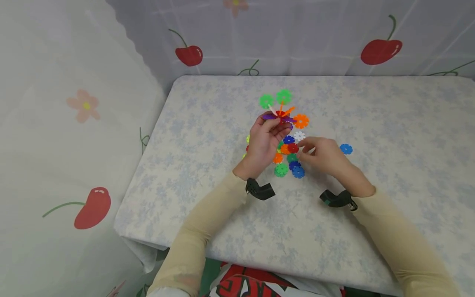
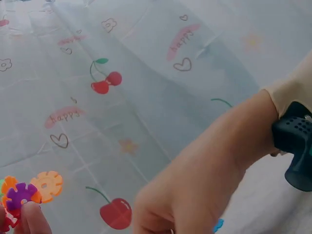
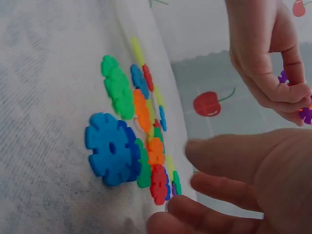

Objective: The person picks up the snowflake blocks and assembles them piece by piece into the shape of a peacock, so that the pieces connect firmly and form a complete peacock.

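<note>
My left hand (image 1: 262,142) pinches a small cluster of joined plastic snowflake discs (image 1: 281,114), raised over the table. Red, purple, orange and pale discs stick out of it at angles; a purple disc (image 2: 18,196) shows beside the fingertips in the left wrist view. My right hand (image 1: 326,156) hovers low at the right side of a loose pile of discs, thumb and fingers apart with nothing between them. Closest to its fingertips is a red disc (image 1: 293,148). A blue disc (image 3: 109,148) and green disc (image 3: 117,90) lie nearby in the right wrist view.
Beyond the left hand lie two light green discs (image 1: 284,97) and an orange disc (image 1: 302,121). A single blue disc (image 1: 346,149) sits right of the right hand. The table (image 1: 193,165) has a patterned cloth, with a cherry-print curtain (image 1: 297,37) behind it.
</note>
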`<action>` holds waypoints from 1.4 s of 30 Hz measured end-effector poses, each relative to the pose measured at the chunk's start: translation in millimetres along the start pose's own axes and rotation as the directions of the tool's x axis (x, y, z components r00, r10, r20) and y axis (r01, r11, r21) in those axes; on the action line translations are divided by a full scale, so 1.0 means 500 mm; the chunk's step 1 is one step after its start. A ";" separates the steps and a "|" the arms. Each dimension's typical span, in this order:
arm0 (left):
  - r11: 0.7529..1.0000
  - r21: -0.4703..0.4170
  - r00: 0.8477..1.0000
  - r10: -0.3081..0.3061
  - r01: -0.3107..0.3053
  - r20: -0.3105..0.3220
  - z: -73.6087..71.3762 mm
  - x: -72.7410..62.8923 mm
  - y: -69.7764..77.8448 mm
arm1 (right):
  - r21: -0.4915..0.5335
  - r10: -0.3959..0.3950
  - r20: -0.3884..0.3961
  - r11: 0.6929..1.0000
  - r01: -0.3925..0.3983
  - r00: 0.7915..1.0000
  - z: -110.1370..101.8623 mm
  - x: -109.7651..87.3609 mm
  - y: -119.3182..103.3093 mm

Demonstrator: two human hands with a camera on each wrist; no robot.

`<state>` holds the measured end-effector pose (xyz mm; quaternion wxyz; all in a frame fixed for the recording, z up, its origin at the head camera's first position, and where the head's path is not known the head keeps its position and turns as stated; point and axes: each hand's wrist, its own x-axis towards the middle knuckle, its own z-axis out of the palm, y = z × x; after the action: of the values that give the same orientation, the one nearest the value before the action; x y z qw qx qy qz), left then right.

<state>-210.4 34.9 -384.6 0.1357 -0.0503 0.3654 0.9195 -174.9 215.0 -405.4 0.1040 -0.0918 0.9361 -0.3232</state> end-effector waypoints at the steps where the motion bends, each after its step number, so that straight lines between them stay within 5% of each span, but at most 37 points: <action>1: 1.000 -0.012 1.000 -0.018 0.018 0.004 -0.001 0.002 0.000 | -0.039 -0.007 0.045 0.999 0.008 0.999 0.005 0.002 0.002; 5: 0.998 -0.005 0.997 -0.067 0.067 0.038 -0.003 0.005 0.000 | -0.119 -0.013 0.144 0.992 0.031 0.989 0.021 0.006 0.008; 9: 0.997 0.010 0.994 -0.081 0.081 0.068 -0.006 0.004 -0.001 | -0.138 -0.008 0.142 0.990 0.028 0.990 0.030 0.006 0.008; 25: 0.996 0.085 0.994 0.013 -0.022 0.105 -0.013 -0.007 -0.004 | -0.122 0.056 0.237 0.992 -0.027 0.970 0.033 0.017 -0.005; 29: 0.993 0.108 0.990 0.026 -0.040 0.136 -0.016 -0.009 -0.004 | -0.075 0.009 0.272 0.997 0.012 0.962 0.023 0.017 0.001; 32: 0.995 0.091 0.985 0.034 -0.050 0.168 -0.018 -0.010 -0.006 | -0.017 -0.032 0.197 0.999 0.036 0.980 -0.002 0.012 0.012; 35: 0.995 0.090 0.978 0.020 -0.039 0.207 -0.017 -0.012 -0.008 | 0.110 0.009 -0.013 0.994 -0.008 1.000 -0.043 -0.005 0.015; 38: 0.991 0.133 0.965 -0.024 -0.011 0.261 -0.015 -0.015 -0.010 | 0.374 0.076 -0.245 0.927 0.022 0.967 -0.082 -0.029 0.007; 42: 0.973 0.231 0.940 -0.094 0.017 0.327 -0.013 -0.021 -0.008 | 0.678 0.042 -0.426 0.676 0.288 0.904 -0.104 -0.058 -0.015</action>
<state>-199.4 31.1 -390.3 0.2268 0.1124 0.4372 0.8630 -159.3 246.7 -356.6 -0.0879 -0.0377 0.7218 -0.6854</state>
